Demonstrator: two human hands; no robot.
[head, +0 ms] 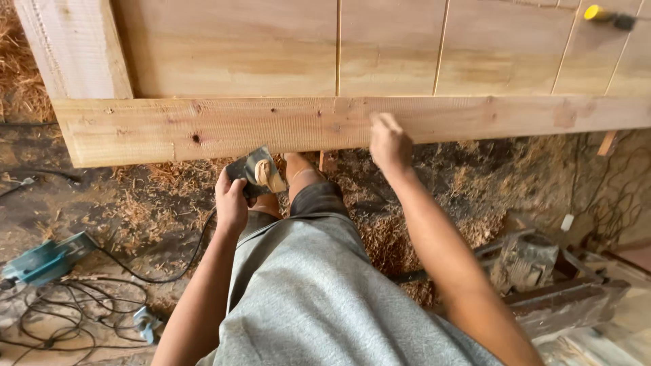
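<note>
- Wood filler, tan and heaped, sits on a dark putty knife (254, 169) pinched in the grip of the left hand (232, 203); that hand hangs just below the plank's lower edge, apart from it
- Right hand (388, 144) rests on the rough-sawn plank (203, 129), fingertips pressed together and flat against its face near the upper edge; it holds nothing
- Panelled boards (230, 47) rise behind the plank, with a thick post (74, 44) at the left; wood shavings (169, 196) cover the floor below
- A teal electric planer (44, 261) and its tangled cable (68, 318) lie well apart on the left; a grey motor (525, 261) sits at the right
- To fill well, I judge: feel out each knot or dent with the fingertips; press filler in firmly; scrape flush along the grain; keep the blade loaded lightly
</note>
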